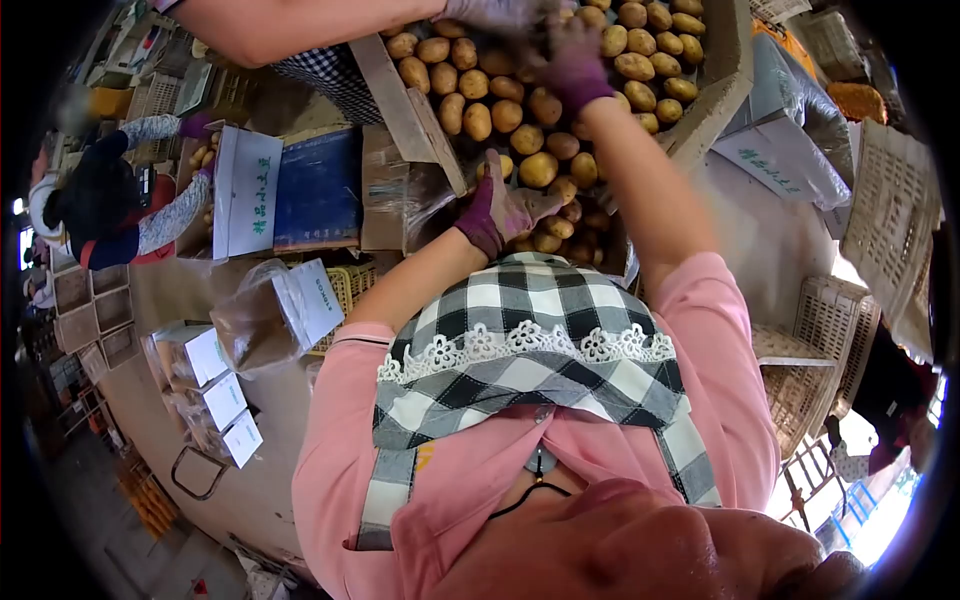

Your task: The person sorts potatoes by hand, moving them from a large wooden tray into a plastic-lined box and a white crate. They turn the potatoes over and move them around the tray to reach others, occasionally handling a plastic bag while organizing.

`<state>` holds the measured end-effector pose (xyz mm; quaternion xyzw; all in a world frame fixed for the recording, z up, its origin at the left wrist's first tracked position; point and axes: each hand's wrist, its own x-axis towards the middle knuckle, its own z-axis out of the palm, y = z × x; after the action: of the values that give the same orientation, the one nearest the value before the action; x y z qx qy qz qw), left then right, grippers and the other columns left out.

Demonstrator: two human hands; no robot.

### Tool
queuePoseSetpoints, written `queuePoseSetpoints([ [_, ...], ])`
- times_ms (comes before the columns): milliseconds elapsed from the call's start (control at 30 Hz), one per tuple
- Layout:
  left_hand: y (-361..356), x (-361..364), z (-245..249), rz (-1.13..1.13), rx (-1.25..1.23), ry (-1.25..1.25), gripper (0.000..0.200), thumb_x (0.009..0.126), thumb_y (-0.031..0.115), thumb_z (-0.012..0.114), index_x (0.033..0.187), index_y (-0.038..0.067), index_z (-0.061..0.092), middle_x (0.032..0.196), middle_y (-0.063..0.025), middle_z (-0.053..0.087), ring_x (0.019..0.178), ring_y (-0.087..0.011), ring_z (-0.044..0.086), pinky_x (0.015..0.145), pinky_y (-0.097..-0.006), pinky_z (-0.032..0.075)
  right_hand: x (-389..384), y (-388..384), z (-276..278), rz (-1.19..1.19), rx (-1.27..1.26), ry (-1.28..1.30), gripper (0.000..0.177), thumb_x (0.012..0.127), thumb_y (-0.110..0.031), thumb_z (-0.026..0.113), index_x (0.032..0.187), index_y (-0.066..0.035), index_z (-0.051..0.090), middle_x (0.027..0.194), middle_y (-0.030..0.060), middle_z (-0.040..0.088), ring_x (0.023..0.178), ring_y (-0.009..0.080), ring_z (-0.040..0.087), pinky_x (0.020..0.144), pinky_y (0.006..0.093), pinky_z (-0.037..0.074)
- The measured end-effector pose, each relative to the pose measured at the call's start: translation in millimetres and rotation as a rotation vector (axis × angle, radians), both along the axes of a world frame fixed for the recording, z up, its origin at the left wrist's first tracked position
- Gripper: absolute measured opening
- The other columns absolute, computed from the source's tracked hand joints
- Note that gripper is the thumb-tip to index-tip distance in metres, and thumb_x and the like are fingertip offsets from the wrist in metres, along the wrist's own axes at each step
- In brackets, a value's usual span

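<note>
Potatoes (538, 170) lie spread over a sorting tray with wooden side boards (385, 100). My left hand (508, 205), in a purple and grey glove, is at the near end of the tray, thumb and fingers spread beside several potatoes. Farther up, my right hand (577, 65) in a purple glove reaches down among the potatoes, its fingers blurred by motion. A co-worker's gloved hand (495, 12) comes in from the upper left and is close to my right fingers. More potatoes (555, 235) are heaped just below my left hand, by my checked apron (530, 300).
Printed cartons (247, 195) stand to the left, one beside a blue panel (318, 190). Open boxes with plastic liners (265, 320) sit lower left. Plastic crates (890, 210) and a wrapped carton (765, 150) are on the right. Another person (110, 200) bends over potatoes far left.
</note>
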<state>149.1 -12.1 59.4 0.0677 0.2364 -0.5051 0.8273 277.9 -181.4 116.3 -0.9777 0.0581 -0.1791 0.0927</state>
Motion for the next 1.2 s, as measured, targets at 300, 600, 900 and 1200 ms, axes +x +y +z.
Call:
queuePoseSetpoints([
  [300, 16, -19, 20, 0.168, 0.261, 0.021, 0.074, 0.087, 0.059, 0.045, 0.135, 0.007, 0.027, 0.135, -0.0189, 0.032, 0.121, -0.0396, 0.039, 0.097, -0.0541, 0.040, -120, 19, 17, 0.609, -0.257, 0.490, 0.064, 0.081, -0.045, 0.053, 0.138, -0.021, 0.037, 0.145, 0.0104, 0.031, 0.136, 0.0340, 0.023, 0.106, 0.0575, 0.020],
  [600, 13, -16, 30, 0.044, 0.206, -0.027, 0.071, 0.085, 0.051, 0.054, 0.137, 0.012, 0.027, 0.135, -0.0154, 0.035, 0.125, -0.0352, 0.035, 0.099, -0.0555, 0.036, -27, -9, 7, -0.105, -0.072, 0.244, 0.079, 0.082, -0.056, 0.049, 0.144, -0.015, 0.021, 0.149, 0.0210, 0.014, 0.135, 0.0470, 0.008, 0.105, 0.0611, 0.014],
  [900, 4, 4, 15, 0.121, 0.024, -0.112, 0.090, 0.081, 0.070, 0.042, 0.143, 0.010, 0.017, 0.142, -0.0190, 0.027, 0.129, -0.0384, 0.032, 0.100, -0.0490, 0.038, -144, 13, 10, 0.694, 0.391, 0.317, 0.041, 0.081, -0.025, 0.059, 0.120, -0.015, 0.056, 0.134, 0.0163, 0.044, 0.130, 0.0313, 0.034, 0.107, 0.0400, 0.028],
  [1200, -3, 11, 13, 0.152, 0.077, 0.130, 0.111, 0.070, 0.067, 0.063, 0.141, 0.000, 0.009, 0.144, -0.0263, 0.013, 0.129, -0.0453, 0.024, 0.098, -0.0495, 0.041, -309, -324, 11, -0.436, -0.295, 0.101, 0.100, 0.072, -0.050, 0.068, 0.144, -0.007, 0.013, 0.136, 0.0297, 0.033, 0.124, 0.0452, 0.036, 0.099, 0.0504, 0.034],
])
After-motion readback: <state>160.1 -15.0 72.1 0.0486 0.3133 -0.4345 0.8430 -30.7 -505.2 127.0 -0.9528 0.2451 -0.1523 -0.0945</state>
